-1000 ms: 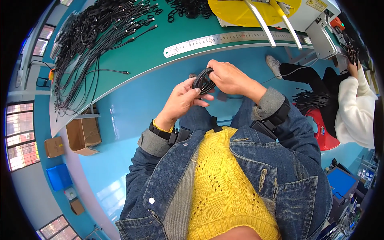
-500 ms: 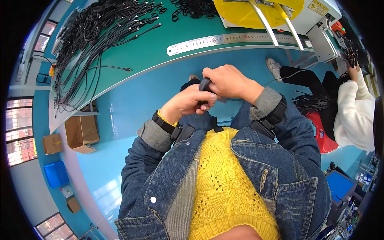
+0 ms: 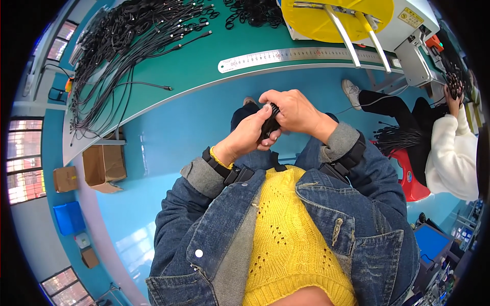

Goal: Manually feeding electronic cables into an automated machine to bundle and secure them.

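Between my two hands, above my lap, is a black cable [image 3: 269, 124] gathered into a tight coil. My left hand [image 3: 246, 133] grips the coil's near side, thumb along the top and fingers curled beneath. On the far side my right hand [image 3: 300, 113] has its fingers closed round the same coil, and they hide part of it. Ahead to the left, a large pile of black cables [image 3: 120, 56] lies on a green-topped table [image 3: 196, 69], some ends hanging over its edge.
A steel ruler [image 3: 250, 59] lies along the table's front edge. Behind it stands a machine with a yellow disc [image 3: 326, 25] and white rods. At right a co-worker in a white sleeve [image 3: 446, 148] holds a cable bundle near a red stool [image 3: 412, 178]. A cardboard box [image 3: 104, 168] is at left.
My hands have turned the black coil from edge-on to slanted and closed in round it, with my left thumb shifted up onto its top. The view has moved slightly.
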`<state>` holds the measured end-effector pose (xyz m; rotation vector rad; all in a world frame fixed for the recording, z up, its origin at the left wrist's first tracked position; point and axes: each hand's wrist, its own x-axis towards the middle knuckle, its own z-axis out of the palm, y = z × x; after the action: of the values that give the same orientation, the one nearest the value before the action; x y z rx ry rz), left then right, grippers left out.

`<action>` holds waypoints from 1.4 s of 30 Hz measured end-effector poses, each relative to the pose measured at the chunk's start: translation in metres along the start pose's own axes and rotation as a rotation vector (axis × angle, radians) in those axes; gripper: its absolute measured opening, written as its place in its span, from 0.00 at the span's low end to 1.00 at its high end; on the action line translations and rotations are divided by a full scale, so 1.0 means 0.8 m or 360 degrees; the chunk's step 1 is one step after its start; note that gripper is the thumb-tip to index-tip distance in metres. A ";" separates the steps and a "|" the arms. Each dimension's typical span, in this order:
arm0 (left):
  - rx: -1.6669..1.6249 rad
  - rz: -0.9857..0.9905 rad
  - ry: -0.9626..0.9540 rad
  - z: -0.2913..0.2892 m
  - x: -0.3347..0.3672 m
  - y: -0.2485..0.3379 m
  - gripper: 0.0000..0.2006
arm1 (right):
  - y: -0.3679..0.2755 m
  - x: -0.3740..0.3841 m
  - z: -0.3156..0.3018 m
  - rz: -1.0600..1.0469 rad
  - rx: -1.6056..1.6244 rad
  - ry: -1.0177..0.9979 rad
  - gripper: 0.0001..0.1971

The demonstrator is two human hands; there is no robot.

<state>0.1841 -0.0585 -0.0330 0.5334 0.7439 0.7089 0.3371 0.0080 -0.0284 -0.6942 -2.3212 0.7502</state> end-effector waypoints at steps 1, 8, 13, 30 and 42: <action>-0.0030 -0.0017 0.0027 0.001 0.001 0.001 0.15 | 0.004 0.001 0.000 -0.0046 0.0016 0.0022 0.10; -0.0109 0.0033 -0.0122 0.004 -0.007 0.009 0.11 | 0.016 0.007 0.001 -0.0167 -0.0062 -0.0028 0.11; 0.1132 0.0337 0.0376 -0.009 0.006 -0.007 0.10 | -0.007 0.009 0.007 0.0097 -0.0408 -0.0364 0.15; 0.2095 0.0814 0.0873 -0.057 0.013 -0.013 0.09 | -0.026 0.047 0.052 0.0385 -0.0279 -0.0266 0.13; 0.1826 0.0112 0.0861 -0.134 -0.092 0.263 0.13 | 0.029 0.015 0.036 0.1195 0.0907 -0.1244 0.13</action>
<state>-0.0168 0.0433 0.0690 1.4373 1.6539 0.4286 0.3161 0.0219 -0.0580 -1.1412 -2.2152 2.2452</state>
